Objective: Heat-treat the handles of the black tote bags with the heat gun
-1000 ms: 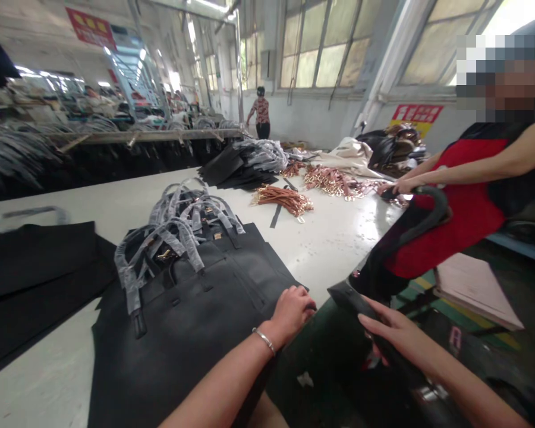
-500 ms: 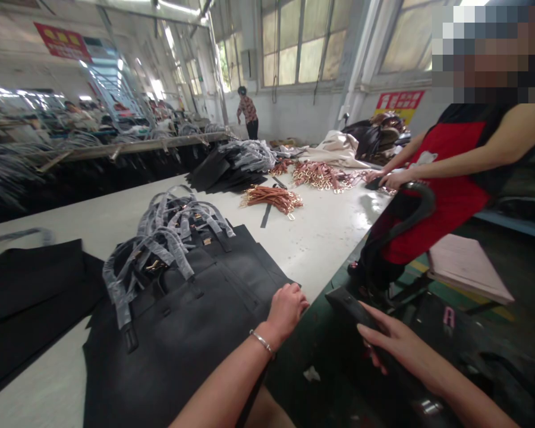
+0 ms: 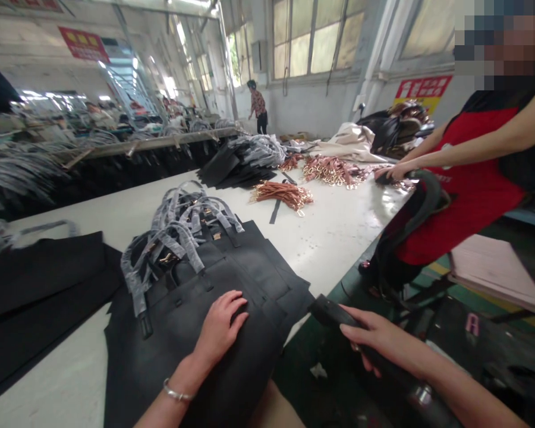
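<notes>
My left hand [image 3: 223, 324], with a silver bracelet at the wrist, lies over the top black bag panel [image 3: 191, 356], fingers extended and partly curled. The panel tops a stack of black bag pieces on the table. Plastic-wrapped handles [image 3: 178, 232] with gold-coloured fittings stand up along the far edge of this stack. To the right, my right hand [image 3: 374, 333] is wrapped around a black hand-held tool [image 3: 327, 312] with a blunt head. The tool's head is close to the stack's right corner; whether they touch, I cannot tell. Its lower end runs under my forearm.
More black panels [image 3: 40, 279] lie on the left of the white table [image 3: 321, 246]. Bundled brown straps [image 3: 283, 195] and another handled pile [image 3: 254, 154] are farther back. A co-worker in a red apron [image 3: 468, 184] stands at right, beside a pink-topped stool [image 3: 499, 267].
My left hand has moved left from the stack's right corner onto the top panel, and its fingers have opened out. The tool's head has come left, closer to the stack.
</notes>
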{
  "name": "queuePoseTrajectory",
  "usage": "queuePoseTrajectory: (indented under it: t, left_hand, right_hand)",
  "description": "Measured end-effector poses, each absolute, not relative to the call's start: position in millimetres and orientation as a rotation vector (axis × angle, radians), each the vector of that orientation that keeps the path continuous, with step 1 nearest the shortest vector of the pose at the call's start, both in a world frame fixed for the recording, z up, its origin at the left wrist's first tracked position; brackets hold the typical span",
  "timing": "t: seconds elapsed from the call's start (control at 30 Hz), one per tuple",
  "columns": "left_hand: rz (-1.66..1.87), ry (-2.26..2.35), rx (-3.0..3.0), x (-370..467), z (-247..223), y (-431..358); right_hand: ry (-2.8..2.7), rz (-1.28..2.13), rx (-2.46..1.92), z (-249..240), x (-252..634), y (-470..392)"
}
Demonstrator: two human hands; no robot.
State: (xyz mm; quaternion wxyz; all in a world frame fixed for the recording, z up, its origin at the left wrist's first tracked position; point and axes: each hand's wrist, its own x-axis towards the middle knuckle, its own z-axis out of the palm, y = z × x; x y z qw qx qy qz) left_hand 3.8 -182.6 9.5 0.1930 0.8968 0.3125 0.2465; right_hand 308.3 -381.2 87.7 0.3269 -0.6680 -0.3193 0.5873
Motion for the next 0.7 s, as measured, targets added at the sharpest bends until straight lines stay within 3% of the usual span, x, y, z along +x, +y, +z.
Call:
queuePoseTrajectory:
  t: [0.17, 0.43, 0.7]
  left_hand:
    - [0.542, 0.821, 2.692, -13, 6, -185]
    - [0.557, 0.864, 2.712, -8, 5, -191]
    - [0.586, 0.928, 2.641, 5, 8, -208]
  right_hand:
    - [-0.816, 1.572, -1.790, 95, 309, -357]
    - [-0.885, 1.133, -1.940, 92, 297, -354]
    - [-1.035, 1.589, -1.830, 95, 261, -336]
